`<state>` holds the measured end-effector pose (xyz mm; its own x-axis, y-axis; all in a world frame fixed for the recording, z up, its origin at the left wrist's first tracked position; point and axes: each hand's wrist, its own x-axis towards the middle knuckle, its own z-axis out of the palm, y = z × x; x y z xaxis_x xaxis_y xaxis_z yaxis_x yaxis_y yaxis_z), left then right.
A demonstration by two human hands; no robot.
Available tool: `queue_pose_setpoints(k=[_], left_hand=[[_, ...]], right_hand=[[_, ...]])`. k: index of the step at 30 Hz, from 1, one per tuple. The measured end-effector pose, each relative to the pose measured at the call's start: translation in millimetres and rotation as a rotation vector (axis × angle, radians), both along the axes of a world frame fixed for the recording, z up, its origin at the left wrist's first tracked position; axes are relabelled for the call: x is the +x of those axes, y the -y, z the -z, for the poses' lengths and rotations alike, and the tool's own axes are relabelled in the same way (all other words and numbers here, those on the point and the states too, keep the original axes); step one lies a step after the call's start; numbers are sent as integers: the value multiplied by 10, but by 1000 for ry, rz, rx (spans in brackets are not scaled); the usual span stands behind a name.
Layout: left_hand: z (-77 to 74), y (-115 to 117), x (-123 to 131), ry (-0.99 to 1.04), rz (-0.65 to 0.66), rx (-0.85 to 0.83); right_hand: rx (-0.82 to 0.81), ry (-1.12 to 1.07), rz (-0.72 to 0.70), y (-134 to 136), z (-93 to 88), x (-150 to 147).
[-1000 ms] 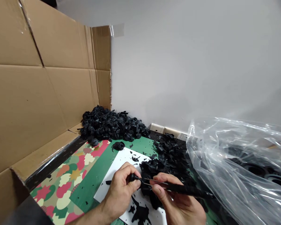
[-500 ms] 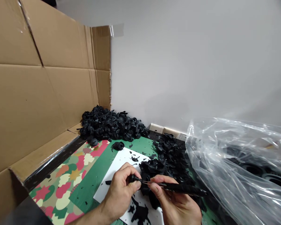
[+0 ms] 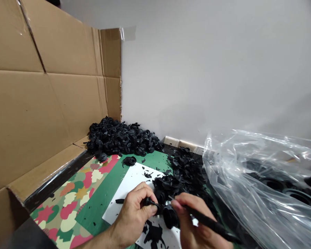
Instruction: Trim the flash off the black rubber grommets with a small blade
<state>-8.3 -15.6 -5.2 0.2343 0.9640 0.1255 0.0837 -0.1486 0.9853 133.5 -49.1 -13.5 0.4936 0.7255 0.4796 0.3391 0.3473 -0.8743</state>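
My left hand (image 3: 132, 218) is shut on a small black ribbed rubber piece (image 3: 149, 202), pinching it between thumb and fingers. A larger ribbed black piece (image 3: 170, 216) hangs between my hands, and I cannot tell whether it joins the pinched one. My right hand (image 3: 195, 219) grips a black-handled pointed tool (image 3: 209, 223), whose tip is hidden behind the fingers. Both hands are above a white sheet (image 3: 129, 183) strewn with black scraps (image 3: 152, 235).
A heap of black ribbed rubber pieces (image 3: 121, 138) lies against a cardboard wall (image 3: 41, 97). Black offcuts (image 3: 188, 173) pile up on a green mat (image 3: 155, 162), beside floral paper (image 3: 72, 204). A clear plastic bag (image 3: 259, 186) holds large black rubber rings (image 3: 300, 197).
My right hand has shifted right and the tool now slopes down to the right, its thin metal tip no longer visible. A ribbed piece shows between my hands. The view has shifted slightly.
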Motion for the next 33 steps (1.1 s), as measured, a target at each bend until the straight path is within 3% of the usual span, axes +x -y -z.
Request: queue_pose_setpoints(k=[3, 10, 15, 21, 33], left_hand=[[4, -13, -3, 11, -11, -15], [22, -47, -9, 14, -40, -40], [31, -33, -12, -6, -49, -27], [59, -23, -17, -18, -47, 7], [53, -18, -18, -32, -41, 6]], right_hand=[[-76, -54, 108, -37, 62, 125], [-308, -321, 34, -96, 148, 150], [-275, -439, -71, -52, 72, 21], [-224, -468, -168, -37, 104, -66], [-160, -366, -194, -28, 135, -109]])
